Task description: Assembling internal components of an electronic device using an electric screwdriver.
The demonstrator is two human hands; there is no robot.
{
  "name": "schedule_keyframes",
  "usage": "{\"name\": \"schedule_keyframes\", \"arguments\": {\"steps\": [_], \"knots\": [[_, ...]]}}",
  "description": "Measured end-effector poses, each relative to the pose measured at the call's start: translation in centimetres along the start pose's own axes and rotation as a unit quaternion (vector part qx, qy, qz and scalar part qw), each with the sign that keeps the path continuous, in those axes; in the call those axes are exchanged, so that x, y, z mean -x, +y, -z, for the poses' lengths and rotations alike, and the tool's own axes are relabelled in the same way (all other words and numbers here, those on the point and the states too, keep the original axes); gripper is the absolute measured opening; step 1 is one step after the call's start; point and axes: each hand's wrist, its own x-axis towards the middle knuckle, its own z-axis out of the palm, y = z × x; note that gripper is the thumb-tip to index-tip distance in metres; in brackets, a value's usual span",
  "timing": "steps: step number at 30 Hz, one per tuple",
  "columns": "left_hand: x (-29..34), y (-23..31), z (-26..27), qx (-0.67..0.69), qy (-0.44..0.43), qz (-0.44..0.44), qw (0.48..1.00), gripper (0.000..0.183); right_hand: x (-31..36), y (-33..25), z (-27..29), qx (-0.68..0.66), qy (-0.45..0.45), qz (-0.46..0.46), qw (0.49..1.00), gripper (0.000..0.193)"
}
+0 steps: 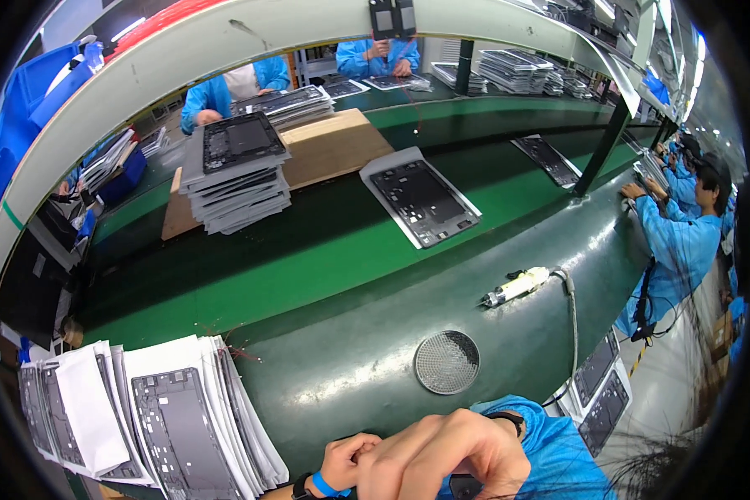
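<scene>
My right hand (pixel 452 452) is close to the camera at the bottom middle, in a blue sleeve with a dark strap at the wrist. Its fingers curl down, and what they grip, if anything, is hidden. Partly behind it, my left hand (pixel 347 461) is closed too, with a blue band and a black wristband; its fingertips are out of sight. Beyond both hands, a round dish with a dimpled silvery surface (pixel 447 363) rests on the dark green bench (pixel 342 367). An electric screwdriver (pixel 517 287) with a pale body lies further back, its cable curving right.
Stacked dark tablet housings with white sheets (pixel 175 408) stand at left. The green conveyor belt (pixel 308 292) carries single housings (pixel 425 200) and a tall pile (pixel 237 175) beside a brown board (pixel 329 154). More housings (pixel 602 400) are at right. Co-workers in blue (pixel 675 242) work around.
</scene>
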Motion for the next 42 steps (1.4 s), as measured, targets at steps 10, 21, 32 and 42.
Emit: {"name": "schedule_keyframes", "arguments": {"steps": [10, 21, 32, 42], "knots": [[-0.1, -0.1, 0.0, 0.026, -0.009, 0.036, 0.999, 0.008, 0.4, 0.9, 0.3, 0.009, -0.034, 0.09, 0.995, 0.048], [0.4, -0.2, -0.4, -0.011, -0.005, -0.003, 1.0, 0.012, -1.0, -1.6, -0.1, 0.421, 0.024, 0.285, 0.861, 0.023], [0.2, 0.0, -0.4, 0.005, -0.003, 0.026, 1.0, 0.009, 0.2, 0.6, 1.1, 0.579, 0.068, 0.537, 0.609, 0.014], [0.1, 0.0, 0.2, -0.002, -0.005, 0.045, 0.999, 0.008, 5.2, -2.5, 1.5, 0.713, -0.07, 0.356, 0.601, 0.03]]}}
